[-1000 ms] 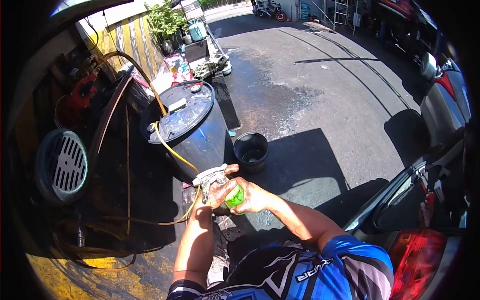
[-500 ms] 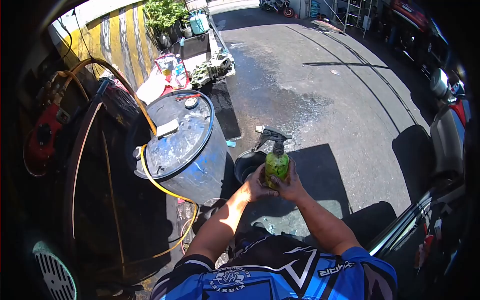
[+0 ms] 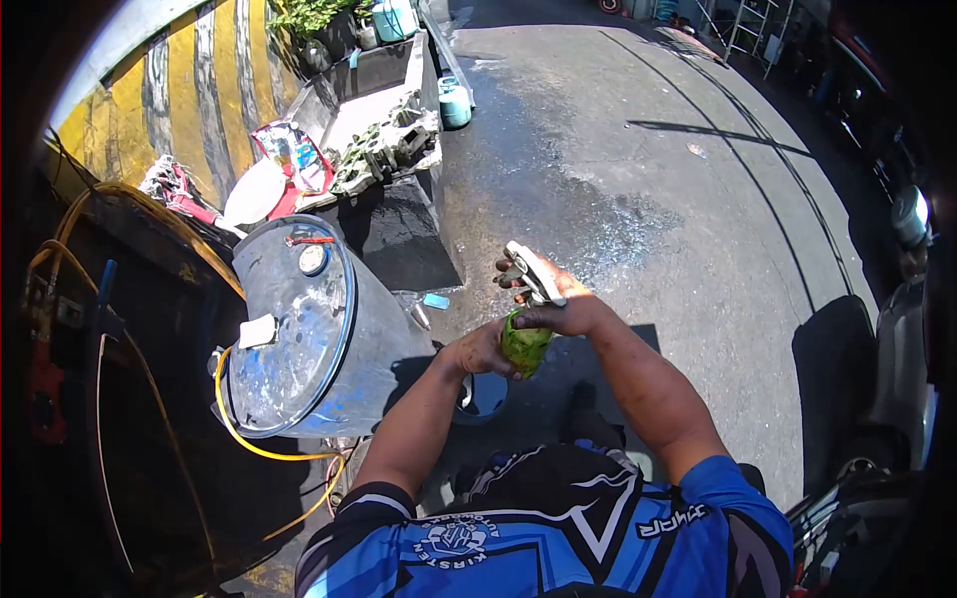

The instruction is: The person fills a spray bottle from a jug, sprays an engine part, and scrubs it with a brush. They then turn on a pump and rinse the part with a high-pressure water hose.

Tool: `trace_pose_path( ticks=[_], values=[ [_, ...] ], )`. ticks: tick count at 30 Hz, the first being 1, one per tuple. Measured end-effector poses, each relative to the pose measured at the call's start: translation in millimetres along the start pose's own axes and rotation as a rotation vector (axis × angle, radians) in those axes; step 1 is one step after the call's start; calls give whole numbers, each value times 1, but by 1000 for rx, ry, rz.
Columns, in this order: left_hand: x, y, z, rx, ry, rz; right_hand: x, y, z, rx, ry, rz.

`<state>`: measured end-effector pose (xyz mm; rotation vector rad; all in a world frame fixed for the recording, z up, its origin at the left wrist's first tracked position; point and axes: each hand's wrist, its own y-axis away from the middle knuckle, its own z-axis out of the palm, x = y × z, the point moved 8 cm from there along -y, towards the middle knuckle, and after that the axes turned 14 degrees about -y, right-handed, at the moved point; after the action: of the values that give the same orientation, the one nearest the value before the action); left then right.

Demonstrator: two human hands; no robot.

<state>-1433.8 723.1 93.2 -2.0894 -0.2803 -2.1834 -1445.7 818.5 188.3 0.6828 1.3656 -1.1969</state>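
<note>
The green spray bottle [image 3: 526, 351] is up between the person's two hands; how full it is, I can't tell. A dark bucket [image 3: 486, 398] sits on the ground below, partly hidden by the left arm. Nearby stands a lidded drum [image 3: 307, 339] bearing a white block [image 3: 257, 331], a yellow hose [image 3: 264, 455] looping past it. The left grip [image 3: 482, 349] clasps the bottle's lower part, the right grip [image 3: 563, 313] its top, arms stretched forward.

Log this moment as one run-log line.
left hand: gripping green spray bottle | right hand: at its spray head | drum: nearby, left
</note>
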Motion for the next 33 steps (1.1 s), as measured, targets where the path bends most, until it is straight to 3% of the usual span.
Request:
trace_pose_path(
  ticks=[1, 3, 4, 6, 8, 9, 12, 13, 17, 19, 21, 23, 24, 26, 27, 29, 31, 33],
  values=[
    [-14, -20, -14, 25, -82, -6, 8, -16, -22, 4, -3, 121],
    [-10, -54, -41, 138, -188, 24, 9, -46, -50, -83, 21, 125],
    [-28, -59, -52, 99, -83, -207, 14, -58, -64, -110, 59, 129],
    [-11, -80, -68, 204, 126, -44, 14, -84, -83, -151, 47, 75],
    [-2, -89, -92, 237, 156, -73, 17, -118, -96, -192, -4, 96],
    [-3, -91, -111, 319, 145, -46, 23, -136, -103, -223, 20, 120],
    [-24, -93, -165, 476, 154, -211, 55, -197, -130, -264, 107, 122],
    [-26, -87, -192, 614, 28, -171, 64, -216, -140, -221, 73, 80],
    [-184, -8, -286, 1079, 102, -388, 128, -312, -174, -186, 165, 196],
    [-172, 31, -277, 1333, -27, -815, 166, -354, -186, -172, 216, 330],
    [-270, 86, -277, 1121, -629, -987, 175, -389, -191, -140, 229, 379],
    [-225, 89, -248, 845, -628, -1321, 196, -423, -195, -146, 282, 365],
    [-230, 103, -224, 884, -631, -1275, 210, -436, -196, -166, 280, 379],
    [-241, 131, -174, 1102, -391, -1369, 200, -449, -198, -100, 293, 454],
    [-255, 143, -156, 1046, -410, -1487, 208, -459, -199, -94, 314, 438],
    [-261, 140, -114, 896, -613, -1428, 229, -473, -203, -101, 341, 447],
    [-259, 128, -78, 912, -543, -1404, 242, -480, -206, -129, 350, 496],
    [-265, 124, -34, 1242, 207, -1422, 239, -482, -206, -206, 248, 455]
  ],
)
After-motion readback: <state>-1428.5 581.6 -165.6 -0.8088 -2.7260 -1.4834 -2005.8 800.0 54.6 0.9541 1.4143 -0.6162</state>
